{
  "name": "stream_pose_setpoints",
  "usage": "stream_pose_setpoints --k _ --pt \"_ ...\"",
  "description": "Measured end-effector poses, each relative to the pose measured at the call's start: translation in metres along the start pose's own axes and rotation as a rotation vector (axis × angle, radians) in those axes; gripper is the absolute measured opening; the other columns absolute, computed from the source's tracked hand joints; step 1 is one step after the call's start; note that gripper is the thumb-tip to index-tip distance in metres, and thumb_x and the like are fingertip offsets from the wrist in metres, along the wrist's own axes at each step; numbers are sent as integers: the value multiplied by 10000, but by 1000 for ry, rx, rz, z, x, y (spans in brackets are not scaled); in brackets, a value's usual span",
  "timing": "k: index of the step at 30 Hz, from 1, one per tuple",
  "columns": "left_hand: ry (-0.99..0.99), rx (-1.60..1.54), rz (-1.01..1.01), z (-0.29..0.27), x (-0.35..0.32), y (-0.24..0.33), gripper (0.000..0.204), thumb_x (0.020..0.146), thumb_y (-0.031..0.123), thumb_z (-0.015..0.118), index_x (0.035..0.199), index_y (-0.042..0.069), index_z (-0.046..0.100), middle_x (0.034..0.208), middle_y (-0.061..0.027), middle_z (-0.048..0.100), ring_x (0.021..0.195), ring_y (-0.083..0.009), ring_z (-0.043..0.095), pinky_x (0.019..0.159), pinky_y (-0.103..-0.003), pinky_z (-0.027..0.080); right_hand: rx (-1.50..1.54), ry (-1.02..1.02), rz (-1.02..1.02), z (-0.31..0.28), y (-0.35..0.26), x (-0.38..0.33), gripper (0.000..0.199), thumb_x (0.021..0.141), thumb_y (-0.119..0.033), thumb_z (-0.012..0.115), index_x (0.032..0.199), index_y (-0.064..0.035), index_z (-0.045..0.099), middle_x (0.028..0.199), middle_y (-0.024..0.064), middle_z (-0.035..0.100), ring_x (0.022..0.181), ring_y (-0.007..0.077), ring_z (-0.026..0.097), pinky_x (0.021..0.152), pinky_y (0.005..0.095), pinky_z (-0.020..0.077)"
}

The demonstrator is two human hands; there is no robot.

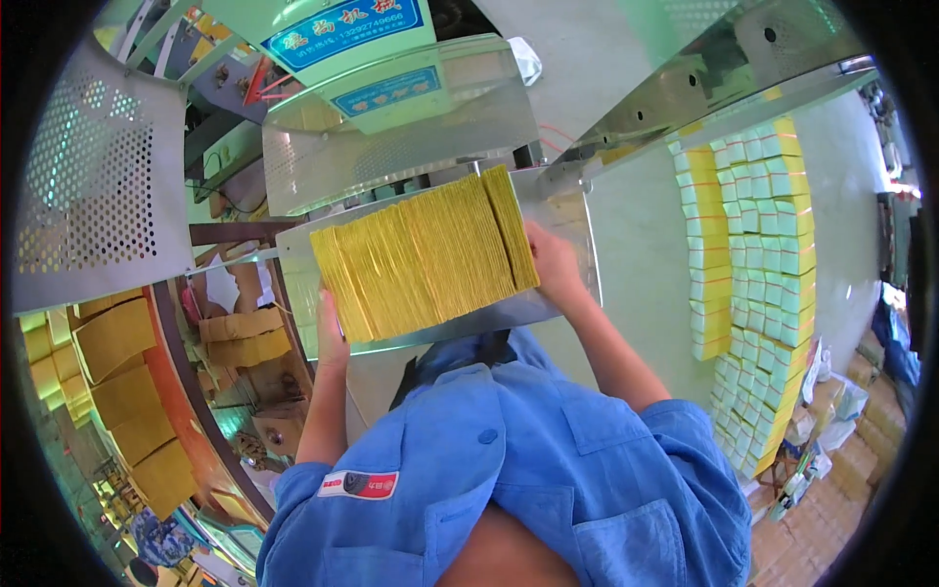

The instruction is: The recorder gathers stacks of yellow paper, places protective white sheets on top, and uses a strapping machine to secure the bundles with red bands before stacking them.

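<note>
The left hand (331, 318) is set against the left end of a thick yellow stack (425, 259); it is partly closed on that end, its fingers largely concealed by the stack. The right hand (554, 259) has hold of the opposite end with bent fingers, the tips out of sight. How far either set of fingers reaches beneath cannot be told. The stack lies between the two hands, over a metal surface (518, 311), slanting upward to the right. Its many thin layers stand edge-up; a narrow section at the right end is set off by a dark gap. Its underside is hidden, so contact with the surface cannot be confirmed.

Immediately beyond is a clear guard (391, 147), behind which the machine parts are obscured. The machine's pale housing (337, 39) is cut off at the top. At left stands a perforated panel (98, 186), its outer side lost in the dark rim; below it lie brown sheets (127, 372). At right, banded white-and-yellow bundles (753, 245) stand in rows on the grey floor (636, 284). Articles at the far right are too small and distorted to identify.
</note>
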State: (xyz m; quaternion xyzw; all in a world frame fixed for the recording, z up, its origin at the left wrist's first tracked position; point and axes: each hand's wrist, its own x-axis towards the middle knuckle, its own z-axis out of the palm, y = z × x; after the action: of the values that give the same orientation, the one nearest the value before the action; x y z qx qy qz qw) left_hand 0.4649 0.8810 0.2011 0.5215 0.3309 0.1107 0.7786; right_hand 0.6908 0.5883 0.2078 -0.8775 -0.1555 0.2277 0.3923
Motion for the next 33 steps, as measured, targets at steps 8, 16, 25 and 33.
stream_pose_setpoints --k 8,16,25,33 --pt "-34 30 28 -5 1 -3 574 1022 437 312 1394 4 374 1348 -106 475 1237 -196 453 1046 -344 351 84 109 -225 3 3 1 191 855 -158 566 1019 -112 653 892 168 626 848 332 613 736 392 489" --pt "-53 40 61 0 1 0 555 1020 398 326 1410 3 351 1362 -110 462 1256 -206 436 1055 -344 340 635 -298 318 -38 -20 -1 456 970 -417 482 1212 -48 594 1016 11 625 891 120 558 789 279 464" --pt "-33 45 54 6 -2 6 534 1017 366 324 1410 5 353 1365 -109 462 1257 -203 431 1059 -347 328 501 -233 129 -35 -28 4 549 972 -485 430 1162 -8 625 961 42 632 819 139 560 728 290 474" --pt "-8 57 77 10 -6 4 503 1027 332 303 1393 -5 379 1353 -105 478 1238 -192 448 1051 -332 337 476 -405 109 -41 -39 2 536 991 -456 403 1239 -11 570 1043 64 608 923 148 532 743 297 469"
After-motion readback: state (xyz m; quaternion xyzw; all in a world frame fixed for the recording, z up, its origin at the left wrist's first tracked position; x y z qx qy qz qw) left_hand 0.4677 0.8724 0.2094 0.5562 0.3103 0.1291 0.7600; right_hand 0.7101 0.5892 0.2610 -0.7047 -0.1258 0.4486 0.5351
